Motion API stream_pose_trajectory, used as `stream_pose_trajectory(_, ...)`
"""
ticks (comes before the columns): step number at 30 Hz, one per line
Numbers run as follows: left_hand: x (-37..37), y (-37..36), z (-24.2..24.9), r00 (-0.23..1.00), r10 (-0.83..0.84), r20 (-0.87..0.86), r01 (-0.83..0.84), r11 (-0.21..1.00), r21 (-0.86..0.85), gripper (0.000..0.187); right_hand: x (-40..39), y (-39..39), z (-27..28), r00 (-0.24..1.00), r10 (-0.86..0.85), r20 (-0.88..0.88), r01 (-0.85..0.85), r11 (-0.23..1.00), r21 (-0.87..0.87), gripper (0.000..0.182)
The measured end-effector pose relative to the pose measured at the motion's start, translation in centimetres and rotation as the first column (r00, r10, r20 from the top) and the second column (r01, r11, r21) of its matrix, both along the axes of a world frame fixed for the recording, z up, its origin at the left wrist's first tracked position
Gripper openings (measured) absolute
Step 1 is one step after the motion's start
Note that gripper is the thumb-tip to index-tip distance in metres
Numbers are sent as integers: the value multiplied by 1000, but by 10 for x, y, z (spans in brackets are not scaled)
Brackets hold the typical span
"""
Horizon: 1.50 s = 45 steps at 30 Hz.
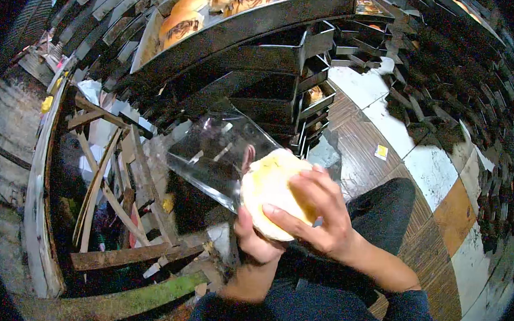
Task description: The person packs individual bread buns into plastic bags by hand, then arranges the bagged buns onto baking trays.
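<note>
A round bread bun (273,189) is between my two hands, its pale, yellowish side facing up. My left hand (256,242) cups it from below and the left, fingers closed about its edge. On the right side, my right hand (319,217) grips the same bun, thumb and fingers pressed on its surface. A clear plastic bag (221,151) spreads out behind the bun on the left; whether my left fingers pinch it too is hidden.
Ahead stands a stack of dark metal trays (267,31), the top one with several glazed buns (183,27). A broken wooden frame (123,252) lies at the left. More trays (445,73) rise at the right. A small yellow packet (381,152) lies on the tiled floor (368,130).
</note>
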<state>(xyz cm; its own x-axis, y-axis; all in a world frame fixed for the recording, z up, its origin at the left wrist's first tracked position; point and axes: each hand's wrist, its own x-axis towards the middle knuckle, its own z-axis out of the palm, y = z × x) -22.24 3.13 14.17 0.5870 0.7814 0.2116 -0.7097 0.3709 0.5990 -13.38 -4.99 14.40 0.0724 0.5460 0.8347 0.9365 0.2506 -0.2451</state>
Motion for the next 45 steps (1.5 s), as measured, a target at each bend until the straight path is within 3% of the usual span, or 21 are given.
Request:
stream_pose_trajectory(2, -8, -1, 1, 997, -75, 4, 75, 997, 17, 83, -4, 1, -4, 998, -55, -34, 57, 997, 43, 40)
stream_pose_trajectory(4, -10, 0, 13, 996, -18, -86, 13, 998, -65, 96, -2, 0, -6, 981, 191, -42, -193, 980, -40, 47)
stream_pose_trajectory(5, -22, 12, -8, 958, -191, 214, 267, 867, -420, 92, -1, 2, -10, 983, 186, 5, -185, 982, -34, 47)
stream_pose_trajectory(7, -22, 7, -17, 975, -126, 182, 189, 901, -391, 83, 3, 7, 0, 985, 169, -12, -170, 982, -80, 47)
stream_pose_trajectory(8, -9, -6, -1, 984, 136, -118, -133, 991, 35, 78, 3, 9, 4, 988, 155, -24, -157, 980, -124, 48)
stream_pose_trajectory(10, -9, 8, 14, 996, 87, -27, -90, 985, -148, 78, -1, 6, 5, 964, 238, -116, -256, 949, -181, 47)
stream_pose_trajectory(14, -14, -12, 12, 993, 8, -122, 4, 996, 94, 88, 0, -3, 5, 965, 245, -90, -261, 909, -324, 44)
stream_pose_trajectory(17, -19, 7, 40, 967, 13, -256, -32, 997, -68, 90, 4, -11, 6, 966, 258, 15, -246, 937, -247, 43)
stream_pose_trajectory(18, -15, 14, 20, 975, 89, 202, -62, 989, -134, 88, 4, -11, 5, 966, 259, 9, -249, 935, -252, 43)
stream_pose_trajectory(21, -14, 28, -19, 998, -65, -4, 65, 996, 55, 79, 7, 1, 8, 976, 218, -11, -201, 880, -431, 51)
stream_pose_trajectory(23, 0, -1, -21, 931, 229, -283, -131, 936, 327, 84, 9, 12, 5, 990, 122, -64, -138, 886, -443, 57)
stream_pose_trajectory(24, 5, -4, -26, 882, 254, -397, -156, 953, 261, 64, 8, 15, 4, 992, 85, -91, -118, 881, -459, 60)
stream_pose_trajectory(26, 7, 22, -31, 955, 54, -292, -147, 940, -309, 58, -4, 8, -14, 987, 87, -135, -141, 867, -478, 59)
stream_pose_trajectory(28, -9, 55, -49, 985, -24, -173, -44, 925, -379, 57, -8, 0, -30, 968, 189, -164, -247, 833, -495, 54)
stream_pose_trajectory(32, -22, 63, -48, 974, 1, -227, -92, 916, -391, 59, 9, -5, -31, 661, 323, -677, -730, 486, -480, 28)
stream_pose_trajectory(34, -13, 54, -56, 988, -49, -146, -14, 916, -400, 59, 4, 16, -31, 649, 303, -698, -635, 721, -278, 16)
stream_pose_trajectory(38, -12, 66, -64, 943, -160, -293, 39, 925, -379, 53, -1, 27, -21, 661, 384, -645, -717, 578, -390, 13)
stream_pose_trajectory(41, -38, 95, -67, 958, -219, -186, 88, 841, -534, 58, 15, 11, -10, 342, 583, -737, -935, 291, -203, 12)
stream_pose_trajectory(42, -39, 96, -60, 967, -139, -213, -7, 823, -568, 60, 28, 12, -19, 381, 510, -771, -920, 291, -262, 14)
stream_pose_trajectory(44, -52, 101, -76, 951, -309, 16, 262, 779, -570, 61, 43, 13, -45, 465, 344, -816, -879, 290, -379, 20)
stream_pose_trajectory(45, -45, 90, -72, 958, -272, -89, 177, 808, -561, 59, 32, 20, -62, 836, 54, -546, -430, 682, -591, 22)
